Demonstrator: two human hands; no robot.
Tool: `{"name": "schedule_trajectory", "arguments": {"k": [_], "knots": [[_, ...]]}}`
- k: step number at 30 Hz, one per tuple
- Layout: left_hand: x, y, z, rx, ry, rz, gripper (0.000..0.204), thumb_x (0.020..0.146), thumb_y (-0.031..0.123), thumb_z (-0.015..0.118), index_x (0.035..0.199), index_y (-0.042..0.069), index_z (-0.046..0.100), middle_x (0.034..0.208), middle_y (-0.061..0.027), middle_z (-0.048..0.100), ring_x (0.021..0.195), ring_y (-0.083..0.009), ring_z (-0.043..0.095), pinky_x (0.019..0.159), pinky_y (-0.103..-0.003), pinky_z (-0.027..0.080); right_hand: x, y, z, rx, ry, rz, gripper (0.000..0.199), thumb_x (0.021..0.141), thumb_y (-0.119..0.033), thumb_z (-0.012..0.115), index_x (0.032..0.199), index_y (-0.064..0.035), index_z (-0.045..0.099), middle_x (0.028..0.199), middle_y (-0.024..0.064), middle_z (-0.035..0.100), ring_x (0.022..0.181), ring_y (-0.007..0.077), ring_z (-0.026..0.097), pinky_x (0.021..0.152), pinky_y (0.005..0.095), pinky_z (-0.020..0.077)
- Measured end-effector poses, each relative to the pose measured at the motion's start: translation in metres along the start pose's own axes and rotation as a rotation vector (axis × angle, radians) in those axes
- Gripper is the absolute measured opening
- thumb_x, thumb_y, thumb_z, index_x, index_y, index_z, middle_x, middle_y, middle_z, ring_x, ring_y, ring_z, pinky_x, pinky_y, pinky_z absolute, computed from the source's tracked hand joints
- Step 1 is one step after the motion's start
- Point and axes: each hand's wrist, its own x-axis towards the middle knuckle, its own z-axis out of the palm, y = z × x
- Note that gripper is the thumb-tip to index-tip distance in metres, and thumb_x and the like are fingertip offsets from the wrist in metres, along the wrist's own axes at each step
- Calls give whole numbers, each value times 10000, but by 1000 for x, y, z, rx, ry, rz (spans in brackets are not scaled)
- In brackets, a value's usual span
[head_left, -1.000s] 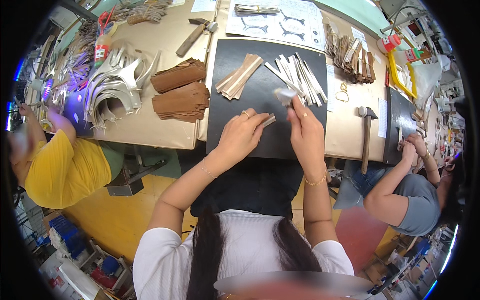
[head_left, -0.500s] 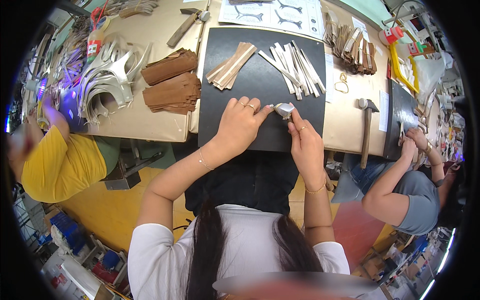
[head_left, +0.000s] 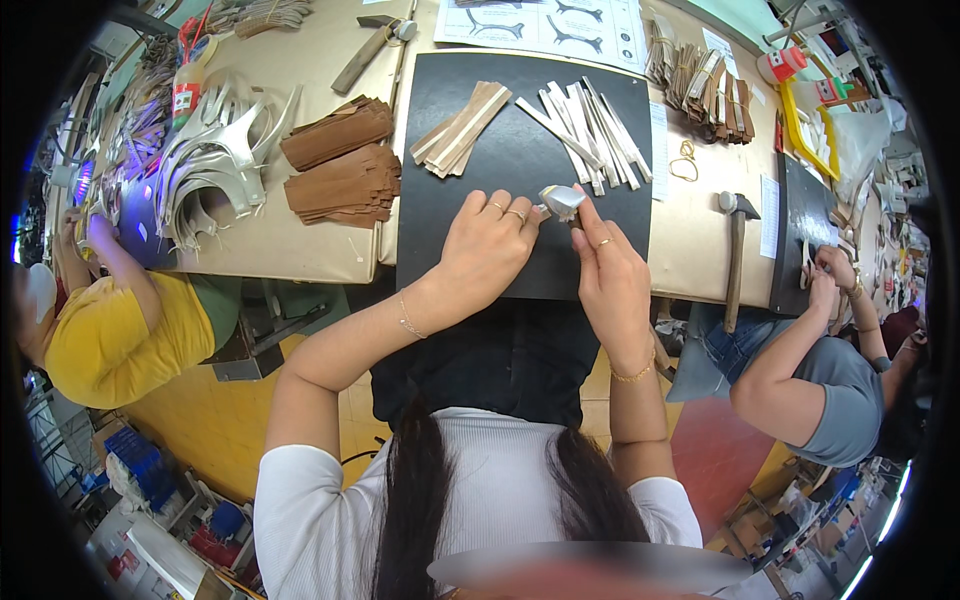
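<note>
My right hand (head_left: 612, 275) grips a hammer with its index finger stretched along it. The silvery hammer head (head_left: 562, 201) sits just beyond my fingertips, over the black work mat (head_left: 450, 235). Most of the handle is hidden under the hand, and a bit of brown wood shows beside my wrist. My left hand (head_left: 488, 245) is closed, fingers curled down toward the mat, its thumb side close to the hammer head. A small pale edge (head_left: 543, 211) shows at its fingertips; what they pinch is mostly hidden.
On the mat lie brown strips with a pale stripe (head_left: 462, 130) and narrow whitish strips (head_left: 590, 135). Brown leather stacks (head_left: 340, 185) and silvery cut pieces (head_left: 215, 150) are to the left. Another hammer (head_left: 735, 250) lies right. Co-workers sit at both sides, one in yellow (head_left: 120, 335).
The hammer head has shifted slightly up and left and turned. My left fingers have curled in more, where the index finger and thumb reached forward before.
</note>
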Motion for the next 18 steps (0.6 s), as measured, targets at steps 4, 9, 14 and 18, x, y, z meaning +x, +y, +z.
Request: {"name": "schedule_trajectory", "arguments": {"k": [4,9,14,18], "knots": [[1,0,-1,-6,-13,4,327,848,107,601,1149,29,705,937,-53,599,888,-198,554,762,-335,402,13,5,5,-149,-37,-28,492,983,-119,619,1463,-199,551,826,108,601,664,328,633,596,433,502],[0,1,1,-9,7,-9,299,855,110,600,1124,33,704,930,-52,597,886,-198,561,762,-335,403,11,5,2,-82,52,-36,468,993,-160,612,1456,-204,557,820,105,611,645,326,640,575,432,514],[1,1,7,-86,48,-64,241,856,166,689,1074,70,722,915,-45,594,875,-206,560,770,-348,401,11,5,8,-205,-70,0,465,1004,-176,598,1464,-216,551,804,103,598,623,326,626,568,443,505],[2,3,14,-260,124,-207,218,822,229,782,998,106,743,899,-25,598,867,-211,565,789,-365,393,8,11,5,-159,-61,15,479,1000,-154,602,1472,-217,543,818,109,602,655,322,634,595,434,506]]}}
